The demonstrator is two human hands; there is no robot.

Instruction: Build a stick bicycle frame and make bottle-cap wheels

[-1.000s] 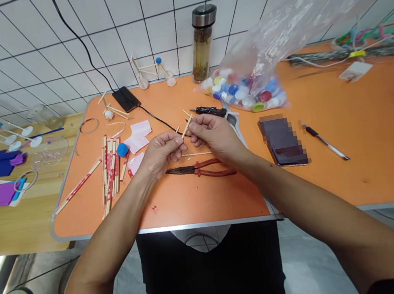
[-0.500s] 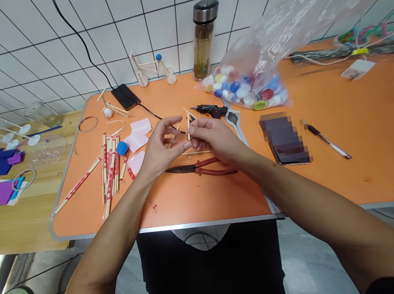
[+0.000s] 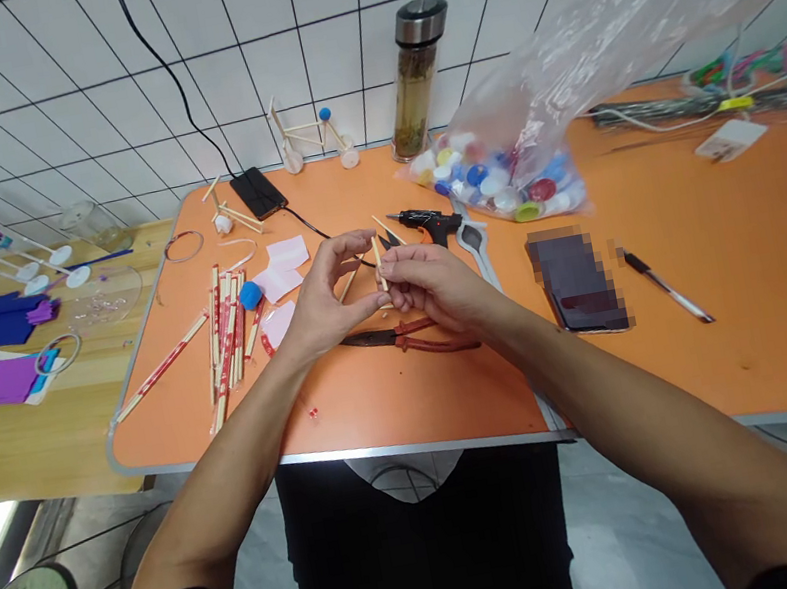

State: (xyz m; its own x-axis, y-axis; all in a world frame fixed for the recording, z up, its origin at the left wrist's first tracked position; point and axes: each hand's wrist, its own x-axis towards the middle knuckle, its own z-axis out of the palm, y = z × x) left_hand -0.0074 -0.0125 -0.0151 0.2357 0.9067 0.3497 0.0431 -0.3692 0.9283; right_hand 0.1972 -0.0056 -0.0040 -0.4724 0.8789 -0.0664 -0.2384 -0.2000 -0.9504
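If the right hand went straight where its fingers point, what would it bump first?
Probably the left hand. The right hand, pinching a short stick, points toward that hand's open curve. Exactly how they line up in depth is hard to tell.

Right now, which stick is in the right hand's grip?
The short bare stick pinched by the right hand; the red-wrapped sticks look longer and lie unheld on the table.

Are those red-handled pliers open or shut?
Shut, it appears: the pliers lie on the table, no gap showing between their dark jaws. The right hand hides part of the handles.
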